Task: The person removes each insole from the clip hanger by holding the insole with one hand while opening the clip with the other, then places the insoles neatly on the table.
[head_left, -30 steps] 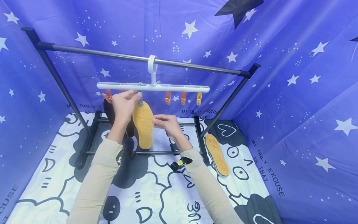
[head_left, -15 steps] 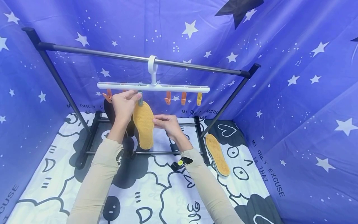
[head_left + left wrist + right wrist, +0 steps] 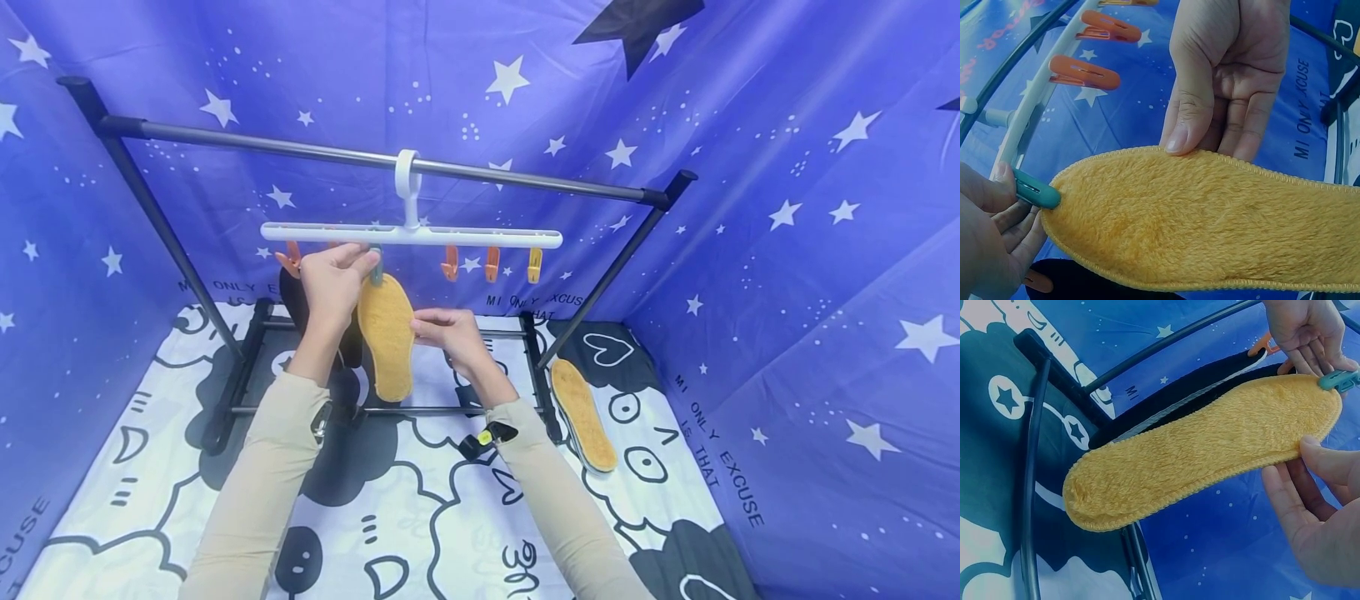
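Observation:
A fuzzy yellow insole hangs toe-down or heel-down, I cannot tell which, below the white hanger. Its upper end sits in the jaws of a green clothespin. My left hand pinches that clothespin between thumb and fingers. On the insole's right edge, my right hand pinches with thumb and fingertips, clearly seen in the right wrist view. Dark insoles hang behind the left hand, partly hidden by it; an orange clothespin is at their top.
Two orange clothespins and a yellow clothespin hang on the hanger's right half. A black rack carries the hanger. Another yellow insole lies on the patterned cloth, right of the rack. Blue star-printed curtain surrounds everything.
The lower end of the yellow insole has shifted very slightly to the right. Both hands keep their hold and stay almost in the same place.

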Available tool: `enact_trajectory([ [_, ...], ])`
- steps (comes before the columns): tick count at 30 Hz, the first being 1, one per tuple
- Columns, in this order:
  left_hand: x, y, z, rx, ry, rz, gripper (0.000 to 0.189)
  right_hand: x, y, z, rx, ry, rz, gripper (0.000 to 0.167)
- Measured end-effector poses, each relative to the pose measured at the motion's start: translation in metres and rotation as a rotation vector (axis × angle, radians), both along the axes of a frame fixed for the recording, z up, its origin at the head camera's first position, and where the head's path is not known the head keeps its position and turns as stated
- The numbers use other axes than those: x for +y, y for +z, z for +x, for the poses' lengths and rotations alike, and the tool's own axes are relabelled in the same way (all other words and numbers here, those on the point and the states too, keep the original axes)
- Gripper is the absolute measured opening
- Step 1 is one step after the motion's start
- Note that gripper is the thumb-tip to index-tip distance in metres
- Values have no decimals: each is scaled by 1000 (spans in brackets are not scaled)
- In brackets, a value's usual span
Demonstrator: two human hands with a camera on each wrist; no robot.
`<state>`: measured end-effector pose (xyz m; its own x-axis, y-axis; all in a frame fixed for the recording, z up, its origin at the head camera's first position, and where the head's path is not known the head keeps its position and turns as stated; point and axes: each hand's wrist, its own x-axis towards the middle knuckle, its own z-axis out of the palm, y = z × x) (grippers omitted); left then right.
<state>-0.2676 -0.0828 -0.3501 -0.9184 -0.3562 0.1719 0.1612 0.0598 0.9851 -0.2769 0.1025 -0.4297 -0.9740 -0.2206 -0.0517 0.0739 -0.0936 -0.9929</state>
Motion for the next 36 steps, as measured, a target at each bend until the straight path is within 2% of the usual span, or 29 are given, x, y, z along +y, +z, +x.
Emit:
enact_trajectory([
  [20, 1, -5, -3, 24, 3, -27, 32, 11, -9, 1, -11, -34, 20, 29],
  [36, 0, -3, -1, 25, -9, -46, 33, 30, -10, 5, 8, -40, 4, 31],
])
